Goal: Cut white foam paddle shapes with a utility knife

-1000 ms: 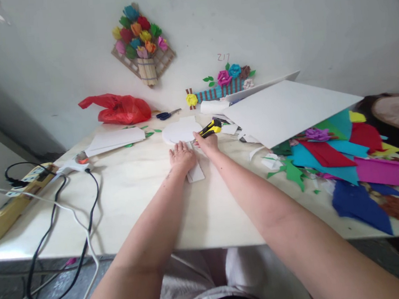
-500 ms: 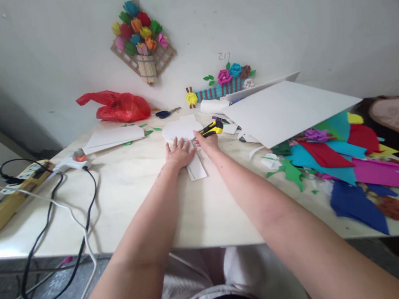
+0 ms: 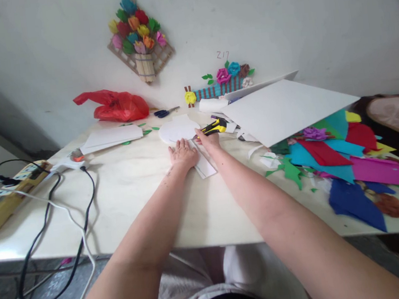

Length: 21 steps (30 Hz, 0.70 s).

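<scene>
Pressing white paper point(image 3: 176, 127) onto the table point(image 3: 119, 200) under an open, flat left hand point(image 3: 185, 155); holding a yellow cutter point(image 3: 215, 127) in the closed right hand point(image 3: 209, 141) just beside, pointing left near the long strip point(image 3: 206, 165) slanting back toward the body.

Cutter point(image 3: 216, 127) of seemingly smooth plastic

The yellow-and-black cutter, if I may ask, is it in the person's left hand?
No, the right hand holds the cutter, while the left hand rests on a white piece.
</scene>
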Motion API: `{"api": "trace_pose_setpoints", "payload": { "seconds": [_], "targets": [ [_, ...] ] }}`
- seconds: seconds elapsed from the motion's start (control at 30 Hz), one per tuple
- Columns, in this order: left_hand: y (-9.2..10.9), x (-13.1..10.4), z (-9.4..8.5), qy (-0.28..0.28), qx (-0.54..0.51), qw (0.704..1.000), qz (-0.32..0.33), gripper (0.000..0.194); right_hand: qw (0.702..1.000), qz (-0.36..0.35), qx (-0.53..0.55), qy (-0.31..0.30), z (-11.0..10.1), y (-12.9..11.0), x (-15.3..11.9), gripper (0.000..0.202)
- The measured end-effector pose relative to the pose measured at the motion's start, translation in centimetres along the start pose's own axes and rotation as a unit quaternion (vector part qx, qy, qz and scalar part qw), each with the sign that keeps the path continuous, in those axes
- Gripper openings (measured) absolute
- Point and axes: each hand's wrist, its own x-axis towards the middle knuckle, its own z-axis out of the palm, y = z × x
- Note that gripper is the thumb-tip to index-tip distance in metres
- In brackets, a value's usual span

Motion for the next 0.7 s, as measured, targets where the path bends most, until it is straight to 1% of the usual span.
{"api": "trace_pose_setpoints", "payload": {
  "seconds": [0.13,0.27,0.37,0.57,0.7],
  "targets": [
    [-0.3,0.0,-0.3,0.01,-0.007,1.0,0.008,0.066,1.0,-0.001,0.0,-0.005,0.1,0.0,-0.1,0.018],
    [-0.6,0.1,-0.2,0.037,-0.015,0.999,0.021,0.063,1.0,-0.013,-0.019,-0.018,0.2,0.0,-0.2,0.025],
    [-0.7,0.2,-0.2,0.044,-0.017,0.999,0.021,0.06,0.999,-0.02,-0.029,-0.024,0.4,0.0,-0.3,0.029],
    [-1.3,0.3,-0.5,0.03,-0.003,0.999,0.044,0.055,0.999,0.008,-0.019,-0.036,0.4,-0.8,-0.5,0.03],
    [-2.0,0.6,-0.6,0.016,0.004,0.998,0.056,0.056,0.998,0.013,-0.053,-0.036,-0.1,-1.0,-0.4,0.029]
  ]
}}
